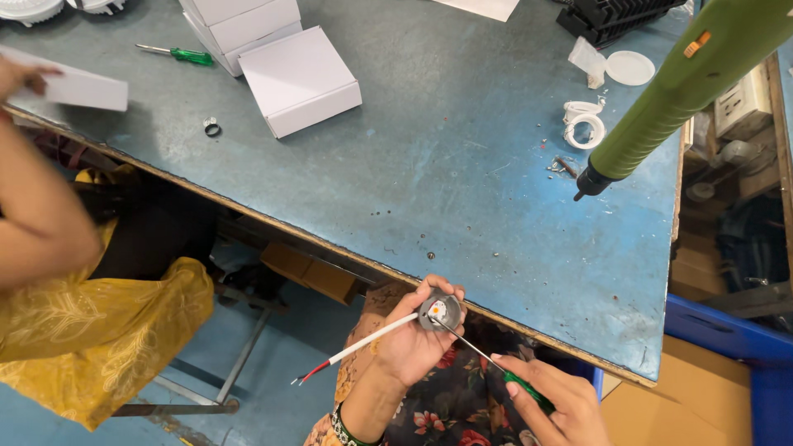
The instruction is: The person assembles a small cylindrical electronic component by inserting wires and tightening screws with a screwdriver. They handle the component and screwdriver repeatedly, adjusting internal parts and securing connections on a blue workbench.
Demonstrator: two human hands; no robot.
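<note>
Left hand grips a small round disc just below the table edge, a white cable trailing left from it. Right hand is closed on a green screwdriver, tip touching the disc face. Judgement: keep the shaft square to the screw and steady the disc with the thumb so the tip does not skid.

Around, left to right: a co-worker's arm with a white box, second screwdriver, stacked boxes, hanging green driver overhead. Nothing blocks the hands.
</note>
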